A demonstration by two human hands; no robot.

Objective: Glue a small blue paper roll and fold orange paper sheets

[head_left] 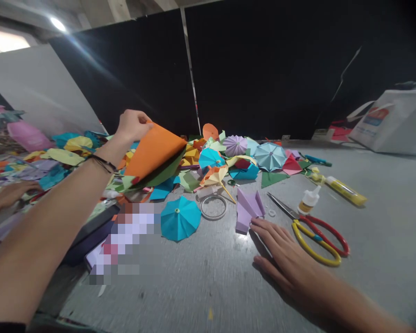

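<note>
My left hand (134, 125) pinches the top edge of an orange sheet of paper (156, 149), held up at a slant over the paper heap. Flat on the grey table, fingers stretched out, my right hand (277, 252) rests with its fingertips at a folded lilac paper piece (247, 210). Scissors (312, 231) with one red and one yellow handle lie right of that hand, blades pointing to the back left. Beyond them stands a small white glue bottle (309, 200). A blue pleated paper umbrella (180, 218) and a grey ring (213, 206) lie left of the lilac piece.
Coloured paper scraps and pleated umbrellas (270, 156) are heaped along the back. A yellow-labelled tube (346, 190) lies at right, before a white bag (398, 121). At left are another person's hand (15, 196), a dark box (90, 233) and a pixelated patch. Black panels stand behind.
</note>
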